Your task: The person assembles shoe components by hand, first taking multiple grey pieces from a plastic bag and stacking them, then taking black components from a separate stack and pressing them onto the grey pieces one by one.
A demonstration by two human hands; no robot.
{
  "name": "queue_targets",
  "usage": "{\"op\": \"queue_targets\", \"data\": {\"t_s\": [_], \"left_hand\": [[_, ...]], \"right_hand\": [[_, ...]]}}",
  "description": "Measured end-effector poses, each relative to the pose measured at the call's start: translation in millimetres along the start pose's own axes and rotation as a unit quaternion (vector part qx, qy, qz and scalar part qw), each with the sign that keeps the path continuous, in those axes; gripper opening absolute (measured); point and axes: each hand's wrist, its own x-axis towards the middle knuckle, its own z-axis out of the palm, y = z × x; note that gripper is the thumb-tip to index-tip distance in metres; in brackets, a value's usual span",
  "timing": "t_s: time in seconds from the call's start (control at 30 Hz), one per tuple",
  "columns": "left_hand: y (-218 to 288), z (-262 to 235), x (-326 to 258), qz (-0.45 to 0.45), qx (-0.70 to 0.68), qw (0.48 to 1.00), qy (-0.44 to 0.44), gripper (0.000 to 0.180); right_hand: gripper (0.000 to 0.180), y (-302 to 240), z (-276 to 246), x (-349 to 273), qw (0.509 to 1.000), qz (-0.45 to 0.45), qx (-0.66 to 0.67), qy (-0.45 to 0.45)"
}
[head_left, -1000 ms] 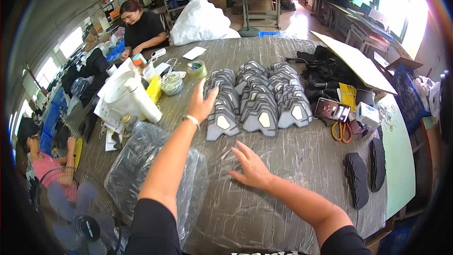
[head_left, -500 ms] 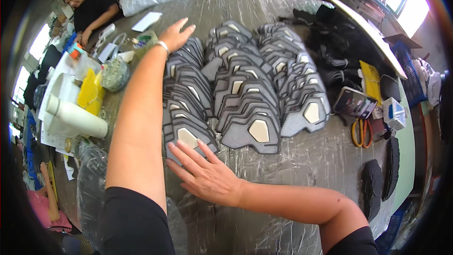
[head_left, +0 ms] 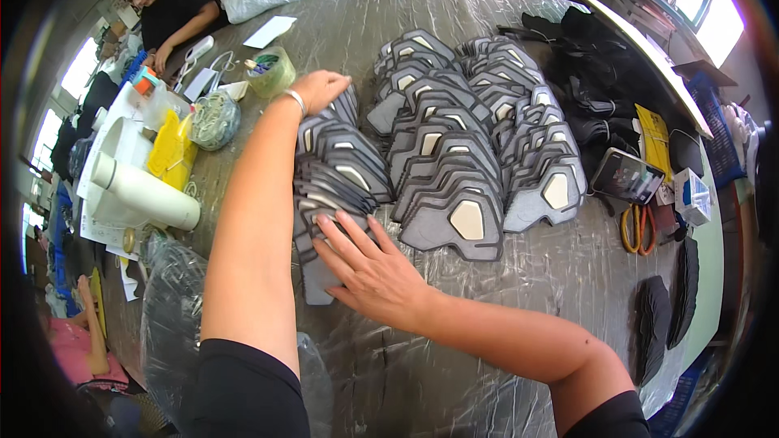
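Three rows of overlapping grey pads with dark edging and cream patches lie on the table: a left row (head_left: 337,150), a middle row (head_left: 446,166) and a right row (head_left: 542,142). My left hand (head_left: 320,91) reaches to the far end of the left row, its fingers together and bent over the pads there. Flat against the near end of that row lies my right hand (head_left: 369,272), fingers stretched out and slightly apart. It covers part of the front pads. One grey pad (head_left: 316,280) juts toward me beside its thumb.
On the left stand a white bottle (head_left: 146,191), a tape roll (head_left: 270,71) and a bag of cord (head_left: 215,120). To the right are black pieces (head_left: 576,57), a phone (head_left: 626,177), orange-handled scissors (head_left: 638,229) and black strips (head_left: 652,328). A person (head_left: 174,8) sits at far left.
My left hand has come down onto the row's far end, its spread fingers drawn together. My right hand has pushed slightly away from me, and the near pads have shifted and bunched. The view has turned slightly.
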Motion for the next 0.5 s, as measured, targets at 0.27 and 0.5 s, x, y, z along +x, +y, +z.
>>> {"op": "queue_targets", "data": {"t_s": [0.27, 0.5], "left_hand": [[7, 10, -37, -0.084, 0.044, 0.994, 0.054, 0.058], [4, -1, -33, -0.157, 0.002, 0.986, 0.059, 0.087]], "right_hand": [[0.102, -9, -11, 11, 0.995, 0.053, 0.0, 0.081], [0.106, 2, -6, 29, 0.991, 0.083, -0.023, 0.1]]}}
